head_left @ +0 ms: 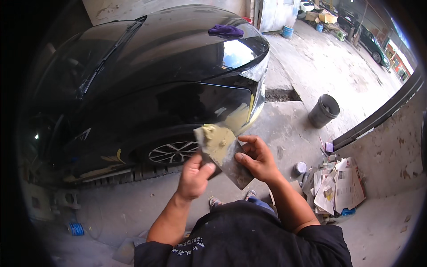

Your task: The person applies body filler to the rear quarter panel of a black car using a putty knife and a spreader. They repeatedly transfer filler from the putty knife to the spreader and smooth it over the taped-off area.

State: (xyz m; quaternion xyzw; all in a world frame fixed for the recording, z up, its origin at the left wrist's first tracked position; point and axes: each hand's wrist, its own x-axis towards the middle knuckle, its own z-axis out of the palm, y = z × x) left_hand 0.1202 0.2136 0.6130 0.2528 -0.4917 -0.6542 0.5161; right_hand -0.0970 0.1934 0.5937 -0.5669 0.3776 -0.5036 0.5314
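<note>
In front of my chest, my right hand [258, 158] is closed on the right edge of a flat grey metal plate [239, 175], thumb on its face. Pale yellow putty [218, 139] lies thick and lumpy over the far end. Slightly blurred, my left hand [195, 177] is closed on a thin dark putty spreader [212, 165] against the plate's left side; where the two overlap is hard to make out. Just beyond stands a black car [169, 100], with yellow putty smeared on its front fender and bumper corner [239, 116].
A purple cloth [226, 31] lies on the hood. On the floor to the right are a dark bucket [324, 111], a small can [300, 167] and a heap of newspapers [340, 187] by the wall. A blue spool-like item [76, 228] sits at the lower left.
</note>
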